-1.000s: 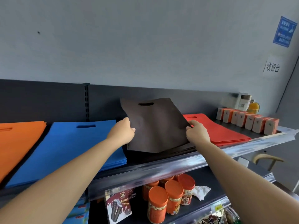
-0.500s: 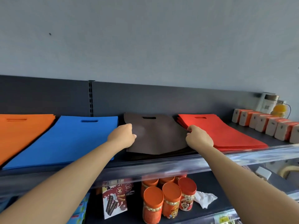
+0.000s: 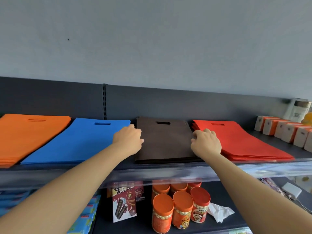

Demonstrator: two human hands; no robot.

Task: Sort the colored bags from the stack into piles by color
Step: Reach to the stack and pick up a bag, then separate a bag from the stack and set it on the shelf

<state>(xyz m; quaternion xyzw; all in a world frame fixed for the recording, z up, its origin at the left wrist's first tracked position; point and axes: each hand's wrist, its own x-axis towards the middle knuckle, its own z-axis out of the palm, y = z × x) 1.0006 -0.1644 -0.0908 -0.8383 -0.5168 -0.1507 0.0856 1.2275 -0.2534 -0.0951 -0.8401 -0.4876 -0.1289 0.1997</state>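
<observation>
orange-lidded jars (image 3: 180,208) stand on the lower shelf (image 3: 239,195). above them, on the top shelf (image 3: 168,173), the left hand (image 3: 129,141) pinches the left edge of the brown bag (image 3: 165,141) and the right hand (image 3: 206,144) grips its right edge with curled fingers. the bag lies flat on a brown pile (image 3: 168,162), between the blue pile (image 3: 76,141) and the red pile (image 3: 239,141); the orange pile (image 3: 28,135) lies far left.
</observation>
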